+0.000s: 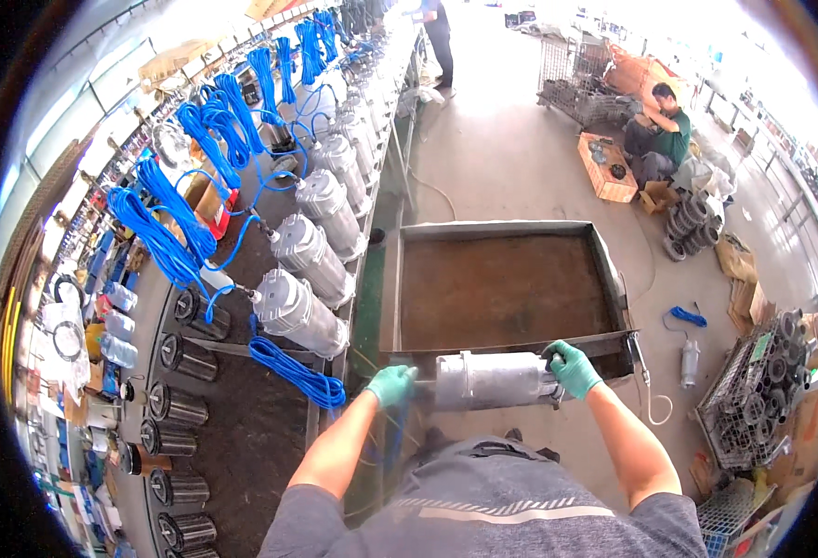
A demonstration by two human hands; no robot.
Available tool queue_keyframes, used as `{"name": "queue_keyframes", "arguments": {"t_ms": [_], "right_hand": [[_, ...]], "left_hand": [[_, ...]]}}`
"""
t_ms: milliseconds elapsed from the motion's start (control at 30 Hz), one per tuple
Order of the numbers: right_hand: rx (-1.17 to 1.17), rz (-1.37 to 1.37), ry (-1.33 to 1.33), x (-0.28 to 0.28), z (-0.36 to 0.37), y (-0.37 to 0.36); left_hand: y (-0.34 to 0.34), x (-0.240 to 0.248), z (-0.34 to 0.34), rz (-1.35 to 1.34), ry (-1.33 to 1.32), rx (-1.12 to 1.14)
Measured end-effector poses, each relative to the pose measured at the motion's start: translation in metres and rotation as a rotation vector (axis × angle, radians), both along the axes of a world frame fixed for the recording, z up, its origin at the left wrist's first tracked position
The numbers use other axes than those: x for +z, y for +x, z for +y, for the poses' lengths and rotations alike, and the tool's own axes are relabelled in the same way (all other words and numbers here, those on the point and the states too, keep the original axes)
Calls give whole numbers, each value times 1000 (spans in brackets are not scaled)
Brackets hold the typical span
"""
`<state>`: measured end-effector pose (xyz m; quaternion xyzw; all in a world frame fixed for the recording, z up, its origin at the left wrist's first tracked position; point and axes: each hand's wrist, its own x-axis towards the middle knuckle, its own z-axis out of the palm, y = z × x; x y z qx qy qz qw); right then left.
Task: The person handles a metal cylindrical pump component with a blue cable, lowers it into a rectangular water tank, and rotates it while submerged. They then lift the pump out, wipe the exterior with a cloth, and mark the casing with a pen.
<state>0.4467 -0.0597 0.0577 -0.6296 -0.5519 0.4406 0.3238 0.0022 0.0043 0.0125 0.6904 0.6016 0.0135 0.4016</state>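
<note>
A silver-grey cylindrical pump body [493,379] lies sideways in front of me, level with the near edge of a water-filled metal tank [513,225]. My left hand [392,384], in a green glove, is closed at its left end, around what looks like a short shaft; the fingers are partly hidden. At the opposite end, my gloved right hand [573,369] grips the pump body from above, its fingers curled at the end fittings. Left of my left hand, a coil of blue cable [296,372] lies at the edge of the bench.
Upright grey pump bodies [299,312] line the left bench, with bundled blue cables [156,237] attached. Black cylinders [189,357] stand beyond. Wire baskets of parts [753,400], a small pump [690,363] and a hose [649,381] are at right. A co-worker [660,139] sits behind a wooden crate [606,167].
</note>
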Motion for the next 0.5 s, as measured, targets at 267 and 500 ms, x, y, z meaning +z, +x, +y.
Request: {"name": "queue_keyframes", "arguments": {"t_ms": [267,500], "right_hand": [[-6,16,35,6,2,-9],[-29,-9,42,-2,0,-2]], "left_hand": [[-2,-4,14,36,-170,4],[-9,15,-28,-25,615,-368]]}}
